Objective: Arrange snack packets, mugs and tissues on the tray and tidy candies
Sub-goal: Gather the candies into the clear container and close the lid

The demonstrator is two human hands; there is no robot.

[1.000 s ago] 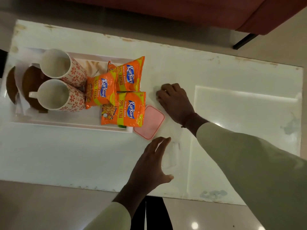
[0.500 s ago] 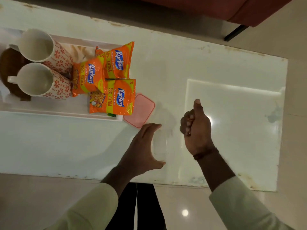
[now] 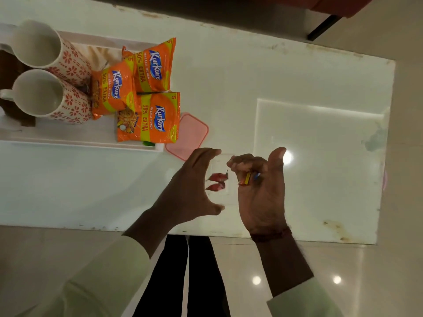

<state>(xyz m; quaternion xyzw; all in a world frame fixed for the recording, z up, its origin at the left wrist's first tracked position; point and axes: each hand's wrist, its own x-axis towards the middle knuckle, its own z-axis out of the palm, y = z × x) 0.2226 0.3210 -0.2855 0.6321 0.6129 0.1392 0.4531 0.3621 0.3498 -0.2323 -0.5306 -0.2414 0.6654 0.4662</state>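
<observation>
Holding a small clutch of wrapped candies [image 3: 248,178] in our right hand [image 3: 261,191], fingers curled over them and thumb up, we curve our left hand [image 3: 190,186] round a faint clear box [image 3: 220,195] on the desk [image 3: 297,88], where two red candies [image 3: 217,176] lie. They look light, slick-wrapped and apt to skitter, so we judge a loose fistful better than a pinch, released low over the box.

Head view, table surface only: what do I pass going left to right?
Two mugs → snack packets → pink lid → two red candies → right hand, gripping a yellow-wrapped candy. The left hand overlaps the lid and candies, so it is left out.
</observation>
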